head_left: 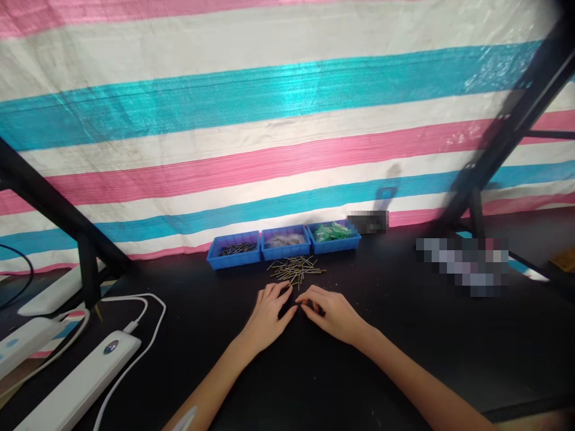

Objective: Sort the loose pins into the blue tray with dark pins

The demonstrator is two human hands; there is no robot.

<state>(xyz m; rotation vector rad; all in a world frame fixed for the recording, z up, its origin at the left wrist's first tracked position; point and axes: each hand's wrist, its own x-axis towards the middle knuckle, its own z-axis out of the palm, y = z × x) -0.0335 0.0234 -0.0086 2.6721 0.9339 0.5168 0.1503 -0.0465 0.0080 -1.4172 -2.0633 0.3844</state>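
Observation:
A loose pile of thin brass- and silver-coloured metal sticks (296,270), like long screws or pins, lies on the black table (215,335). My left hand (271,308) rests at its near edge, palm down, with the fingers stretched and the thumb apart. Just right of it is my right hand (335,310), its fingers curled and the thumb near the index fingertip in a pinch. Whatever sits between those tips is too small to make out. The tips of my right hand come close to my left thumb.
Behind the pile stand a blue bin of dark metal sticks (233,260), a blue bin of clear plastic (286,250) and a blue bin of green pieces (336,244). White power strips (81,389) and cables lie at left. Black frame legs (476,161) flank the striped sheet (269,90).

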